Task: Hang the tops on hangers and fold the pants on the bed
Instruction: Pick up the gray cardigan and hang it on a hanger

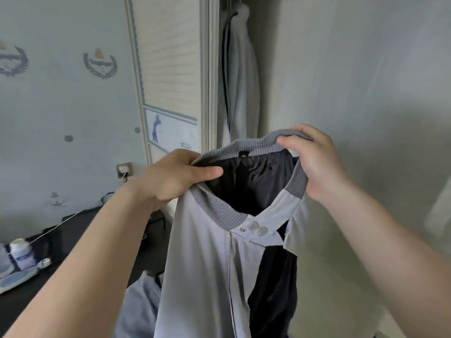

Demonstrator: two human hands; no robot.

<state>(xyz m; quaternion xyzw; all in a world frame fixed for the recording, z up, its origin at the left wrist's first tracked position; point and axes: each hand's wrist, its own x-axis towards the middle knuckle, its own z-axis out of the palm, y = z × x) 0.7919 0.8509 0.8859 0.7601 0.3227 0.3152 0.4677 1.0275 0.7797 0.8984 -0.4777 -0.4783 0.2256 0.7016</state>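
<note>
Grey item: light-grey zip-front jacket with ribbed collar and black lining (202, 252), held up in the air, long axis vertical.
Left hand (170, 179): fingers curled, pinching the collar's left side.
Right hand (314, 162): fingers curled round the collar's right side, slightly higher.
Key relation: neck opening spread between both hands; jacket body hangs below them.
Hanger: none identifiable; small white piece at the right fingers, cannot tell.
Count: one jacket held; one pale hanging garment (241, 74) behind.
</note>
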